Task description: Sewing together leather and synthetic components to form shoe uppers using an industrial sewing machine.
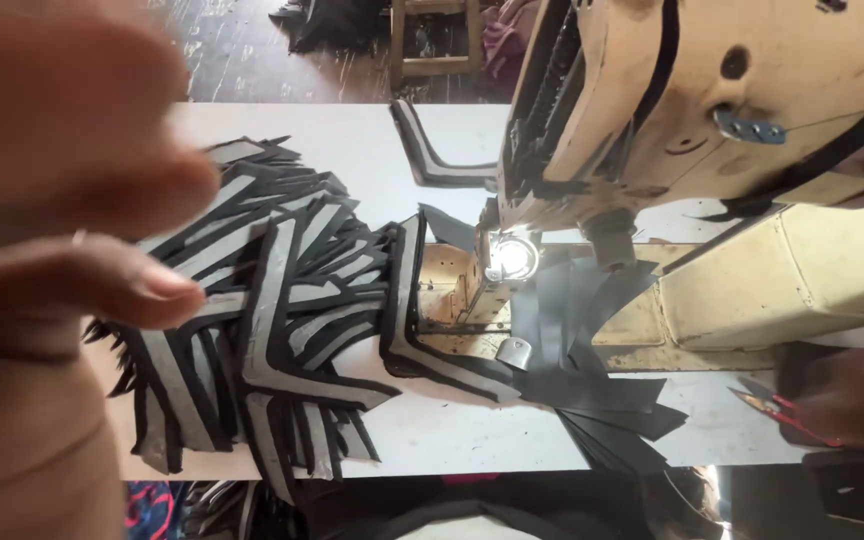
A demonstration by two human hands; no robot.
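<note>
Risk centres on the left hand (pixel 62 200), which we find raised close to the camera, blurred, fingers loosely spread and holding nothing, well above the surface (pixel 452 440). Grey-and-black trim pieces (pixel 272 320) lie fanned in a loose heap just left of the sewing machine (pixel 712 150); we judge a careless sweep could scatter them. The right hand (pixel 842 395) pinches red-handled thread snips (pixel 777 408) near black fabric pieces (pixel 602 400); open blades there could nick material.
</note>
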